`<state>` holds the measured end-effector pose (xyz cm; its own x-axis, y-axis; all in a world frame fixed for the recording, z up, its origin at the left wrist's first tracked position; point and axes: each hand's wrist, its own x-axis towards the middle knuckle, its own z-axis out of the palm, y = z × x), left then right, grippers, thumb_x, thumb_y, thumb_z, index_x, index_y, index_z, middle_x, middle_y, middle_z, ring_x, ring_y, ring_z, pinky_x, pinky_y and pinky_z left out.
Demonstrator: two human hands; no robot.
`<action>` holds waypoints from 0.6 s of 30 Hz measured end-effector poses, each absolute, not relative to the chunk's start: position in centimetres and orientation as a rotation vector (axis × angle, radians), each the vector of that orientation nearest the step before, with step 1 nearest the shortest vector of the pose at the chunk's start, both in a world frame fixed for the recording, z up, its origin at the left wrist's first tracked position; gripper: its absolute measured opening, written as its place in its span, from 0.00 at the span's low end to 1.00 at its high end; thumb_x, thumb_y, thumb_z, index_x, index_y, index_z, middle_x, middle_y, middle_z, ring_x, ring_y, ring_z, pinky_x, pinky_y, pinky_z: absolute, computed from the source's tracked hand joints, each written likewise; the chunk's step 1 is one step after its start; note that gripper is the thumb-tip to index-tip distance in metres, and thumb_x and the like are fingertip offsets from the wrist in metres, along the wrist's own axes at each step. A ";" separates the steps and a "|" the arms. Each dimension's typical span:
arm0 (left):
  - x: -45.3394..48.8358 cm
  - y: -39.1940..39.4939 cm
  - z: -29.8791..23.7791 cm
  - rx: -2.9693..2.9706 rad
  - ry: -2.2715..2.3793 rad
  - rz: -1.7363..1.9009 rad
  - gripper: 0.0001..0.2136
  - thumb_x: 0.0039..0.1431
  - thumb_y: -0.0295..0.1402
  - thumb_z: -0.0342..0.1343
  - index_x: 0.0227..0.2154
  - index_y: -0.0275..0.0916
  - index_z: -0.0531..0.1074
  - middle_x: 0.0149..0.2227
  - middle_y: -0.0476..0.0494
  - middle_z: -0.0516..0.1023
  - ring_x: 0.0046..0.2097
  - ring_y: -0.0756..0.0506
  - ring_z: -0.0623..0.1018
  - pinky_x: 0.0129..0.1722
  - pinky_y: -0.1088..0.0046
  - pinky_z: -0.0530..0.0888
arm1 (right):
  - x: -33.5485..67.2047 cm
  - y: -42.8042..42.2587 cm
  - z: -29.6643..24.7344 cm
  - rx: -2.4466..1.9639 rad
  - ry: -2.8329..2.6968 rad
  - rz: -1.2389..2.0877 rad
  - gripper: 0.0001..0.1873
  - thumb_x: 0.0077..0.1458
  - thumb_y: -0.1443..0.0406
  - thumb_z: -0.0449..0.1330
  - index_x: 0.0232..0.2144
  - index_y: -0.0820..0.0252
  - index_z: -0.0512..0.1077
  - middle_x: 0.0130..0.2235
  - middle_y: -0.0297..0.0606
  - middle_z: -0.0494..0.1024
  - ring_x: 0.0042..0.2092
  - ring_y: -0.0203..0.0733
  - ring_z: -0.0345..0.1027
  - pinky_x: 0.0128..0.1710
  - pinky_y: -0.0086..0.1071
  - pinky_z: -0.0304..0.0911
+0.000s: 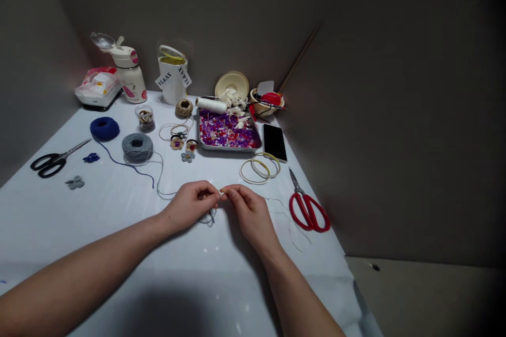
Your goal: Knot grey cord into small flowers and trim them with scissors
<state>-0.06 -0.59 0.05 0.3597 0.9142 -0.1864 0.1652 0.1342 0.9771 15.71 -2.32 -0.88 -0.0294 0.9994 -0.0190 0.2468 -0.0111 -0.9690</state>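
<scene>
My left hand [192, 204] and my right hand [248, 211] meet at the middle of the white table [118, 253], fingertips pinched together. Between them they hold a tiny pale piece [221, 194], too small to name. A thin grey thread [208, 217] loops under my left hand and trails back to the grey yarn ball [137, 147]. A fine pale thread [284, 210] runs off to the right of my right hand.
Red scissors [308, 209] lie right of my hands, thin rings [260, 167] and a phone [274, 141] beyond. A metal tray of beads [228, 130], a blue yarn ball [104, 128], black scissors [53, 160], a bottle [128, 71] and a white cup [173, 76] stand further back.
</scene>
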 end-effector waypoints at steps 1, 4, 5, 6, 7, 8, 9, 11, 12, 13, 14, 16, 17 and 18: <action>0.0 -0.6 0.1 1.318 1.089 0.738 0.10 0.52 0.37 0.55 0.28 0.34 0.72 0.23 0.48 0.71 0.23 0.53 0.64 0.24 0.76 0.61 | 15.8 -2.3 -0.9 -1.387 -1.388 1.117 0.12 0.57 0.59 0.54 0.31 0.59 0.73 0.31 0.36 0.75 0.34 0.40 0.67 0.37 0.32 0.60; -0.1 -0.5 0.1 1.270 1.075 0.740 0.09 0.52 0.37 0.55 0.28 0.34 0.71 0.23 0.49 0.71 0.23 0.54 0.64 0.22 0.77 0.61 | 15.7 -2.2 -0.9 -1.375 -1.358 1.150 0.12 0.55 0.57 0.56 0.33 0.59 0.74 0.32 0.37 0.77 0.36 0.41 0.68 0.37 0.32 0.61; -0.1 -0.5 0.0 1.261 1.070 0.743 0.09 0.52 0.36 0.55 0.28 0.34 0.71 0.23 0.49 0.72 0.23 0.54 0.65 0.22 0.77 0.61 | 15.7 -2.2 -0.8 -1.376 -1.351 1.169 0.12 0.54 0.57 0.57 0.32 0.59 0.74 0.32 0.37 0.76 0.34 0.40 0.67 0.35 0.32 0.61; -0.2 -0.5 -0.1 1.255 1.066 0.748 0.09 0.52 0.36 0.55 0.28 0.34 0.71 0.24 0.49 0.72 0.23 0.54 0.65 0.22 0.77 0.60 | 15.6 -2.3 -0.7 -1.382 -1.341 1.190 0.12 0.53 0.57 0.58 0.31 0.60 0.74 0.30 0.37 0.76 0.33 0.39 0.66 0.33 0.31 0.61; -0.2 -0.5 -0.2 1.251 1.065 0.751 0.08 0.53 0.35 0.55 0.29 0.34 0.72 0.24 0.49 0.71 0.22 0.54 0.65 0.22 0.78 0.60 | 15.6 -2.3 -0.6 -1.392 -1.328 1.207 0.12 0.52 0.57 0.58 0.31 0.60 0.73 0.29 0.36 0.75 0.31 0.38 0.65 0.31 0.30 0.59; -0.2 -0.5 -0.2 1.249 1.067 0.753 0.08 0.52 0.35 0.55 0.29 0.34 0.72 0.24 0.49 0.71 0.23 0.54 0.65 0.22 0.78 0.60 | 15.5 -2.4 -0.5 -1.400 -1.312 1.219 0.12 0.51 0.57 0.59 0.30 0.60 0.73 0.28 0.35 0.74 0.29 0.37 0.63 0.29 0.29 0.58; -0.2 -0.5 -0.2 1.251 1.070 0.751 0.08 0.52 0.35 0.55 0.29 0.34 0.72 0.24 0.49 0.71 0.23 0.54 0.65 0.22 0.78 0.60 | 15.5 -2.4 -0.4 -1.406 -1.296 1.229 0.12 0.50 0.57 0.59 0.29 0.61 0.73 0.27 0.34 0.73 0.28 0.36 0.61 0.27 0.29 0.57; -0.2 -0.5 -0.2 1.249 1.077 0.744 0.08 0.52 0.35 0.55 0.28 0.34 0.72 0.24 0.49 0.72 0.23 0.54 0.65 0.22 0.78 0.60 | 15.4 -2.5 -0.2 -1.405 -1.279 1.242 0.11 0.50 0.58 0.60 0.28 0.61 0.72 0.26 0.33 0.71 0.27 0.34 0.59 0.26 0.28 0.55; -0.2 -0.5 -0.2 1.243 1.077 0.738 0.08 0.52 0.35 0.55 0.28 0.34 0.72 0.24 0.48 0.72 0.23 0.54 0.65 0.22 0.78 0.61 | 15.4 -2.5 -0.2 -1.401 -1.278 1.247 0.11 0.50 0.58 0.59 0.28 0.61 0.71 0.26 0.33 0.71 0.27 0.34 0.59 0.26 0.28 0.55; -0.1 -0.5 -0.1 1.236 1.075 0.732 0.08 0.52 0.36 0.56 0.28 0.34 0.72 0.24 0.48 0.72 0.22 0.54 0.65 0.22 0.78 0.61 | 15.4 -2.4 -0.2 -1.399 -1.281 1.251 0.10 0.50 0.58 0.59 0.27 0.61 0.71 0.25 0.33 0.70 0.26 0.34 0.58 0.26 0.28 0.54; -0.1 -0.5 -0.1 1.230 1.072 0.726 0.08 0.51 0.36 0.56 0.28 0.34 0.71 0.24 0.48 0.72 0.22 0.54 0.65 0.22 0.77 0.61 | 15.4 -2.4 -0.2 -1.398 -1.287 1.255 0.10 0.50 0.58 0.59 0.27 0.61 0.71 0.25 0.32 0.70 0.26 0.34 0.57 0.26 0.28 0.54; 0.0 -0.6 0.1 1.221 1.063 0.716 0.09 0.51 0.36 0.56 0.27 0.34 0.71 0.24 0.48 0.72 0.22 0.54 0.65 0.21 0.77 0.61 | 15.5 -2.4 -0.2 -1.399 -1.304 1.259 0.10 0.50 0.59 0.58 0.26 0.60 0.70 0.24 0.32 0.70 0.26 0.34 0.57 0.25 0.28 0.53; 0.0 -0.6 0.1 1.222 1.058 0.712 0.09 0.51 0.36 0.56 0.27 0.34 0.71 0.24 0.48 0.72 0.21 0.54 0.65 0.21 0.77 0.61 | 15.5 -2.4 -0.2 -1.399 -1.311 1.263 0.10 0.51 0.59 0.58 0.26 0.60 0.70 0.24 0.31 0.69 0.26 0.34 0.56 0.25 0.28 0.52; 0.0 -0.6 0.1 1.223 1.052 0.709 0.08 0.51 0.36 0.56 0.27 0.34 0.71 0.24 0.48 0.73 0.21 0.55 0.65 0.21 0.78 0.61 | 15.4 -2.4 -0.2 -1.397 -1.314 1.269 0.10 0.51 0.59 0.58 0.26 0.60 0.70 0.24 0.31 0.69 0.26 0.33 0.56 0.25 0.28 0.52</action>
